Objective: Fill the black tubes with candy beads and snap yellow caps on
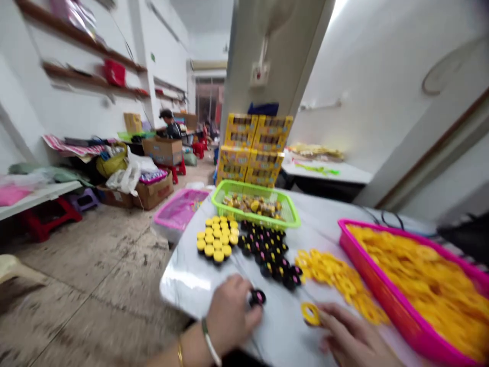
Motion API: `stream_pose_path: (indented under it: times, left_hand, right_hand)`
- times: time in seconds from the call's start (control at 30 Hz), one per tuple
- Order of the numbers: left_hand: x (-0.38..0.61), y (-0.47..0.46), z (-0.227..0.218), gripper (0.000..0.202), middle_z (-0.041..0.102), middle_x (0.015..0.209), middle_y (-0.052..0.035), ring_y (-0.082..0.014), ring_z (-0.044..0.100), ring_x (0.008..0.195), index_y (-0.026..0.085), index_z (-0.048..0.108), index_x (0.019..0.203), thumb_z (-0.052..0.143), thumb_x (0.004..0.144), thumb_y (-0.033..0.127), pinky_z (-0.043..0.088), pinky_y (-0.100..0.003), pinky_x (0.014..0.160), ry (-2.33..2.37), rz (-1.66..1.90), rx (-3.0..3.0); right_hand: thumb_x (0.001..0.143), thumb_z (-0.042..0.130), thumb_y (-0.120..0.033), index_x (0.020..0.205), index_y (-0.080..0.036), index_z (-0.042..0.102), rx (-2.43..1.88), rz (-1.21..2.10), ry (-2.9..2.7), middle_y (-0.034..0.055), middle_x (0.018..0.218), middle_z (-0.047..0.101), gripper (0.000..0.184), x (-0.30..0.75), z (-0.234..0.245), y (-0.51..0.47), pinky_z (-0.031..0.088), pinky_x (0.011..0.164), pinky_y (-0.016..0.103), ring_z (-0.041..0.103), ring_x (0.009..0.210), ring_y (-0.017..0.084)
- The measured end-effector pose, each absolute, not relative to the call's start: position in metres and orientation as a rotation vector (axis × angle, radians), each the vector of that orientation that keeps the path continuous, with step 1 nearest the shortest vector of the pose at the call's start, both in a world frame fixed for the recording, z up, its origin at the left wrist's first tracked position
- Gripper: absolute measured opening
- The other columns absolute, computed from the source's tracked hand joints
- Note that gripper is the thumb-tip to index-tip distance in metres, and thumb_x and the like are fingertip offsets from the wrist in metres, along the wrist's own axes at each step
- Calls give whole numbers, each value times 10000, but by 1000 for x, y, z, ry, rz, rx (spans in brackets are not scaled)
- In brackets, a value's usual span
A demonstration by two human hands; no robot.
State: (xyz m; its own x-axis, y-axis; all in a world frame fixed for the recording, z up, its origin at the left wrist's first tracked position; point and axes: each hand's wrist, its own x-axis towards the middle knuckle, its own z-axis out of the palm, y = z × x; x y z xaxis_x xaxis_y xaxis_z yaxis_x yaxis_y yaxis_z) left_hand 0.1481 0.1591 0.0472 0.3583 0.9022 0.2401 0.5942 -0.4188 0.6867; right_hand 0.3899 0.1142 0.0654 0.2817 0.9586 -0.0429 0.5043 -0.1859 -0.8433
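On the table (191, 283), your left hand (229, 318) is clasping a jar (257, 297), while your right hand (351, 339) is touching a ring (310, 313) with outstretched fingertips; its grip is too blurred to tell.

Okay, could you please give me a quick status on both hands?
Left hand shut on a black jar. Right hand touching a yellow ring, grip unclear. Ring pile and jar cluster close ahead on the table.

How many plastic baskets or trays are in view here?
3: a green basket at the far edge of the table, a pink tray along its right side, and a pink basket beside its far-left corner. Others may be hidden.
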Motion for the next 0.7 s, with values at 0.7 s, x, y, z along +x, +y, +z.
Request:
stream_pose_path:
  times: [0.7]
  left_hand:
    - [105,165,38,254,656,919,-81,-242,564,933,157,672,958,753,793,332,464,-409,863,1146,962,2255]
  right_hand:
    - [754,754,-438,930,-161,724,-1564,1396,-1217,20,699,681,330,312,69,108,496,513,232,584,512,99]
